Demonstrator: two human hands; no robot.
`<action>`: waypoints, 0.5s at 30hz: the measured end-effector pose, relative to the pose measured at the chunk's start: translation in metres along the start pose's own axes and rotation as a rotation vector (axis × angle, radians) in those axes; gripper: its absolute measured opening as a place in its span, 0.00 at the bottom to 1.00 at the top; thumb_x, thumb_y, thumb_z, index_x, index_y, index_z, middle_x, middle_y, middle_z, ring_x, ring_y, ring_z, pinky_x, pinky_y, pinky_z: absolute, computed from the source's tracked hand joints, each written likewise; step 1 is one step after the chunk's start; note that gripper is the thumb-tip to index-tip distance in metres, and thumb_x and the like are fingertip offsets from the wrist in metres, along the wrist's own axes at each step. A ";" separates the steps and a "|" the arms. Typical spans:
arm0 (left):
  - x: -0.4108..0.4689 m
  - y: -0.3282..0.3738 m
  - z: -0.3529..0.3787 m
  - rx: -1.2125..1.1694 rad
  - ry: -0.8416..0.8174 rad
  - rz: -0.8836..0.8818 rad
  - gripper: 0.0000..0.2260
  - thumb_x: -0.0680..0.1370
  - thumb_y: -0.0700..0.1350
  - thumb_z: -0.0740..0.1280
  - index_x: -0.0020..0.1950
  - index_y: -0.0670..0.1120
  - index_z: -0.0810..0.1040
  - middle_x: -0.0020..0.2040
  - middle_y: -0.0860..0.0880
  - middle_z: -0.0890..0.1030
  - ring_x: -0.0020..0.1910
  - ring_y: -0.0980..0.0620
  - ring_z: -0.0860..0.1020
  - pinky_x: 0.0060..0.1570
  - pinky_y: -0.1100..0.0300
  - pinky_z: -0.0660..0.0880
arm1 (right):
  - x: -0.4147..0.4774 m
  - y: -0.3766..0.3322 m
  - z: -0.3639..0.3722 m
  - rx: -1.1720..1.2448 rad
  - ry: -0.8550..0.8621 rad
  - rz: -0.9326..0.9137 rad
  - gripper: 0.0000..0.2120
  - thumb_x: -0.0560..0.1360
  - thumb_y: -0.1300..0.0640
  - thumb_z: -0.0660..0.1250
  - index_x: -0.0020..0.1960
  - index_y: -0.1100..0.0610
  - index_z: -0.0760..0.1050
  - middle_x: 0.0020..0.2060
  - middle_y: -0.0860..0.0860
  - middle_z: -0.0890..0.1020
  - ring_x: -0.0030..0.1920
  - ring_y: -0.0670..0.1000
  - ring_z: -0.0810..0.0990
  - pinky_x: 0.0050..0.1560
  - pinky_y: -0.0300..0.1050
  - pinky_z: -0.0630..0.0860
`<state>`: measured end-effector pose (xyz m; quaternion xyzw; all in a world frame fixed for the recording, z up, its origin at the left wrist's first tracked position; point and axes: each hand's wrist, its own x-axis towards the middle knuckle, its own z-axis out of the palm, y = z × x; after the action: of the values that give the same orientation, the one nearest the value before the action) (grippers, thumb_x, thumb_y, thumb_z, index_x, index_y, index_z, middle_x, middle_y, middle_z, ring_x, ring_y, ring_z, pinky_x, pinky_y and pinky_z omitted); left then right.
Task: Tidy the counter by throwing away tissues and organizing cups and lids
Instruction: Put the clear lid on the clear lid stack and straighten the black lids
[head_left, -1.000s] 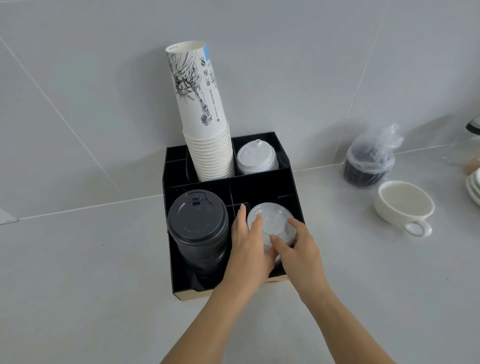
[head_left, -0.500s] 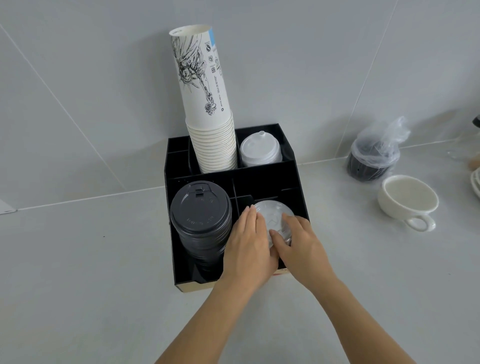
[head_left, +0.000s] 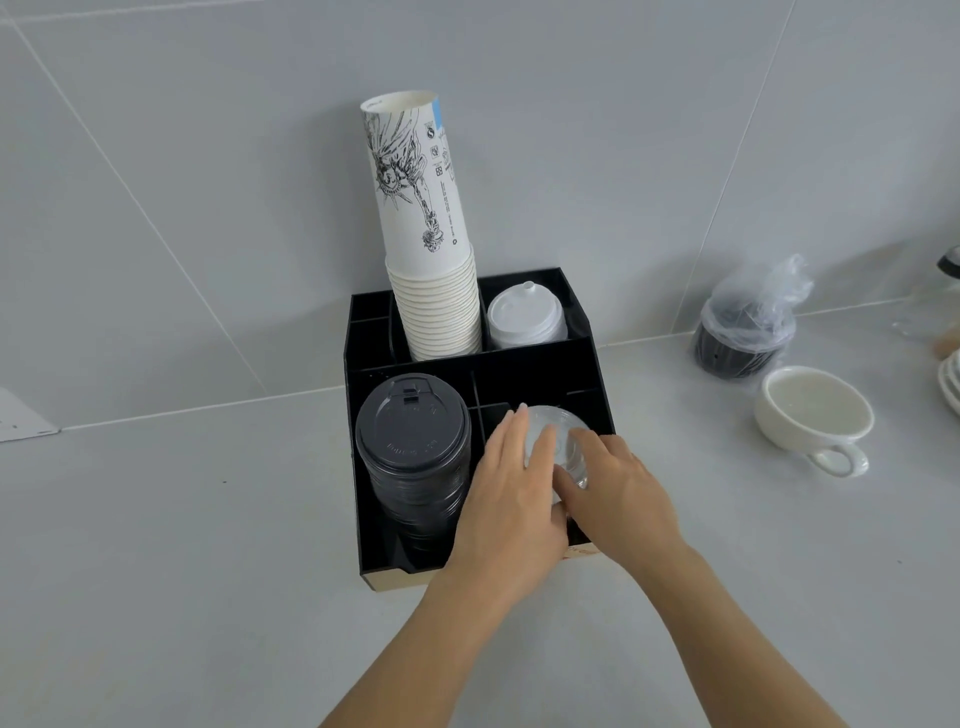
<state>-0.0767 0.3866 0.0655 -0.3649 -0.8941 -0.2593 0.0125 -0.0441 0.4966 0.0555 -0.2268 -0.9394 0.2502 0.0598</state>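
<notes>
Lower than a second ago, the round clear plastic lid (head_left: 556, 431) now sits down inside the front right compartment of the black divided organizer box (head_left: 358, 499), lying flat with its top facing up. Both hands rest on it: the left hand (head_left: 511, 499) lies over its left side with fingers extended, the right hand (head_left: 621, 493) presses its near right edge with fingertips, neither closed around it. Left of it stands a stack of dark grey lids (head_left: 413, 452); embossed lettering there is unreadable. Behind rise printed white paper cups (head_left: 426, 244), the print too small to read, and white spouted lids (head_left: 524, 319).
</notes>
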 end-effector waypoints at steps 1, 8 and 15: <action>-0.001 0.003 -0.006 0.014 0.002 0.029 0.26 0.75 0.40 0.65 0.72 0.43 0.61 0.77 0.42 0.54 0.76 0.46 0.50 0.70 0.58 0.52 | 0.001 0.000 -0.003 -0.005 -0.005 -0.005 0.23 0.78 0.45 0.58 0.69 0.52 0.64 0.59 0.54 0.74 0.56 0.54 0.76 0.48 0.45 0.72; 0.008 0.014 -0.069 0.014 0.076 0.041 0.21 0.78 0.51 0.61 0.70 0.50 0.65 0.69 0.54 0.69 0.66 0.54 0.67 0.63 0.60 0.64 | 0.017 0.000 -0.041 -0.008 -0.010 -0.036 0.26 0.77 0.42 0.59 0.71 0.52 0.61 0.60 0.54 0.77 0.59 0.57 0.76 0.54 0.50 0.72; 0.032 -0.012 -0.113 -0.095 0.261 -0.034 0.26 0.73 0.61 0.64 0.68 0.52 0.68 0.66 0.56 0.73 0.64 0.57 0.69 0.59 0.64 0.63 | 0.036 -0.020 -0.067 0.199 0.103 -0.206 0.32 0.72 0.40 0.65 0.72 0.48 0.60 0.61 0.51 0.75 0.60 0.54 0.75 0.58 0.52 0.73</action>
<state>-0.1265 0.3464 0.1650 -0.3131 -0.8776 -0.3468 0.1071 -0.0691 0.5270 0.1238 -0.1347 -0.9239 0.3226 0.1556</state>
